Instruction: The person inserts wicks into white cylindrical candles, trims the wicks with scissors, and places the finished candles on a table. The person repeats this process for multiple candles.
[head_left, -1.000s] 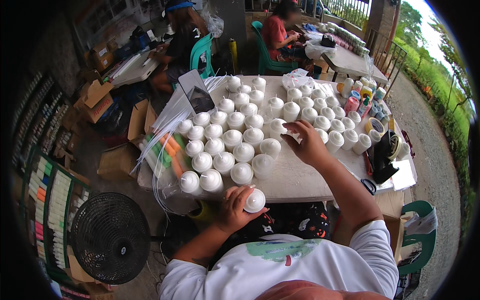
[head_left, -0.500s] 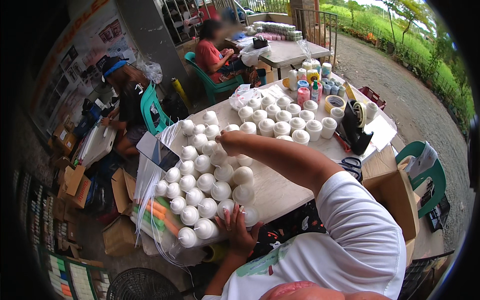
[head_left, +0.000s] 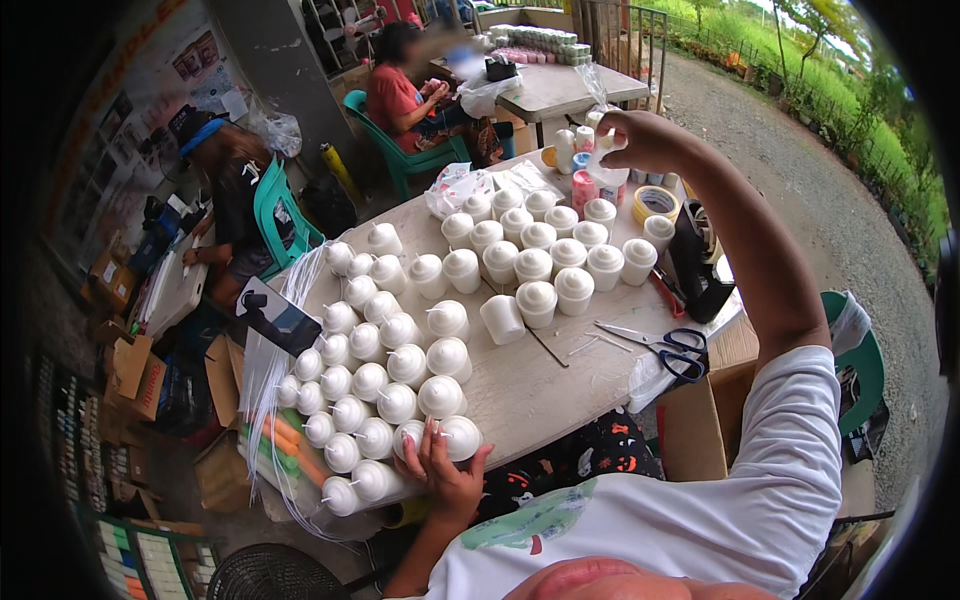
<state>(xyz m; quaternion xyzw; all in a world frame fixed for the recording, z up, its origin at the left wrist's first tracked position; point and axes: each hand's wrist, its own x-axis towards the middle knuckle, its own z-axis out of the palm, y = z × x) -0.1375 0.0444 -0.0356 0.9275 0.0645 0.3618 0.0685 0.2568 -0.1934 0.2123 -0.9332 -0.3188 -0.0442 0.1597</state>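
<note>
White cup-shaped candles [head_left: 447,320] with wicks stand in a close cluster on the left of the table. At its near end, the fingers of my left hand [head_left: 447,480] rest curled against a white candle [head_left: 460,437] at the table's edge. My right hand [head_left: 640,140] is raised over the far right of the table, its fingers curved around a pale, blurred thing [head_left: 606,172] that I cannot make out clearly. Below it stand coloured candles [head_left: 584,188]. More white candles [head_left: 533,264] fill the middle; one near-side cup [head_left: 502,318] leans.
Scissors [head_left: 685,355], a thin dark rod [head_left: 540,335] and a tape roll [head_left: 656,203] lie on the table [head_left: 530,390]. A phone [head_left: 280,315] leans by white wick strands [head_left: 262,385]. Two people sit nearby on green chairs [head_left: 410,160]. A cardboard box [head_left: 695,430] stands beside me.
My right hand has moved from the candle cluster to the far right of the table. My left hand stays at the near candles. The view has shifted, revealing the scissors more fully.
</note>
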